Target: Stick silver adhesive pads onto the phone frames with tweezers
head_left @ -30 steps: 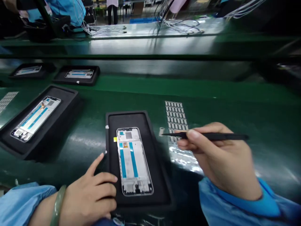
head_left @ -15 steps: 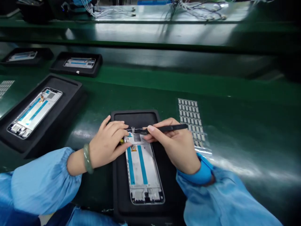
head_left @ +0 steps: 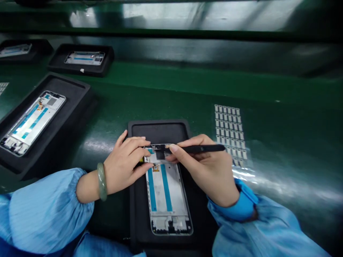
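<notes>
A silver phone frame (head_left: 175, 192) with two blue strips lies face-up in a black foam tray (head_left: 158, 130). My left hand (head_left: 128, 157) is at its upper left edge, fingers bent and thumb apart from them, gripping the frame there. Near the thumb tip is a small orange flex cable (head_left: 155, 168). My right hand (head_left: 206, 166) holds black tweezers (head_left: 200, 148) like a pen, pointing left. Their tip rests over the top of the frame, near a dark square patch (head_left: 160, 155). Whether the tip pinches a small part is too small to tell.
A sheet of small metallic pieces (head_left: 229, 130) lies right of the tray. To the left, another foam tray (head_left: 76, 87) carries a similar phone frame (head_left: 34, 121). Farther back stands a tray (head_left: 107, 60) with one more frame. A raised green ledge (head_left: 171, 26) runs along the back.
The view has tipped down slightly. The tweezers' tip is lower against the frame's top; the small silver part seen upright at the top edge no longer shows there. My left hand keeps its place.
</notes>
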